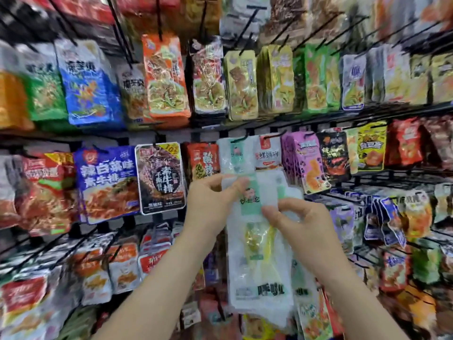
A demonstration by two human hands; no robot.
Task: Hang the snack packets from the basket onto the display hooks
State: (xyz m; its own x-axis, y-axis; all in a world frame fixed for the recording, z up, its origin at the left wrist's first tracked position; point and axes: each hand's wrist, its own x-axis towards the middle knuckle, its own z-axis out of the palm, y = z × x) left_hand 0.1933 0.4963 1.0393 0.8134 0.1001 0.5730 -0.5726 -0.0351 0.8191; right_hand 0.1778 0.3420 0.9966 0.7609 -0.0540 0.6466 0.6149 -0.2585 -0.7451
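Grip: left hand [210, 195] and right hand [294, 217] both pinch white-green packets [257, 244] | hook [241, 139] just above, part-filled | these not hung yet

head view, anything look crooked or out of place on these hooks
The blue packets at lower right hang fanned out and tilted, not flat like most others. Nothing looks spilled or torn.

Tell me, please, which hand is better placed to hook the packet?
Likely left: the left hand pinches the top of the white packet, just below the matching hanging packets; the right hand grips lower.
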